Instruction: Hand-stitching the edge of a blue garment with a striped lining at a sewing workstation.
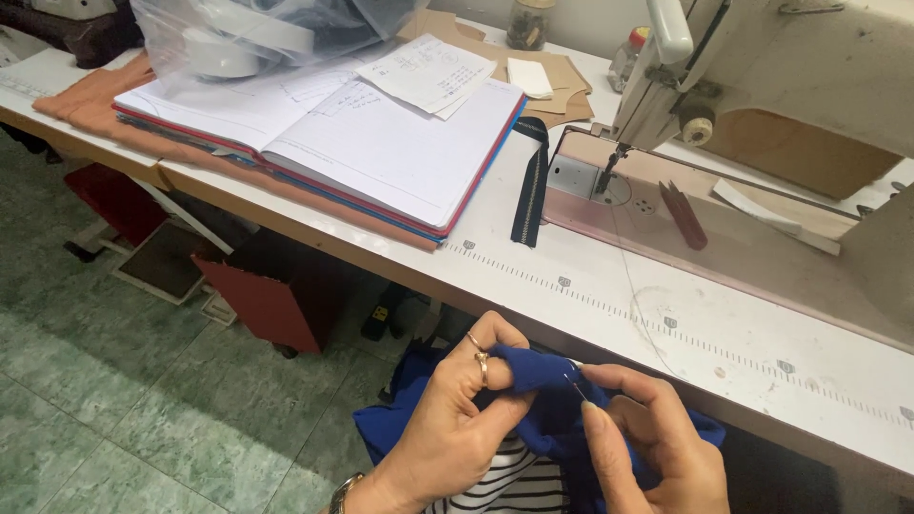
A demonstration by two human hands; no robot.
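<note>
A piece of dark blue fabric (543,400) lies bunched in my lap below the table edge. My left hand (457,419), with rings on two fingers, pinches a fold of this fabric. My right hand (647,438) pinches a thin needle (574,385) at the fabric's top edge, and a pale thread (636,314) runs up from there toward the sewing machine. Both hands touch the cloth, a few centimetres apart.
A cream sewing machine (762,67) stands on the white table (590,286) with a ruler strip along its edge. A black zipper (530,195), an open notebook (381,143), loose papers, orange cloth (86,100) and a plastic bag (257,33) lie on the left. Green tiled floor (114,409) and red boxes sit below.
</note>
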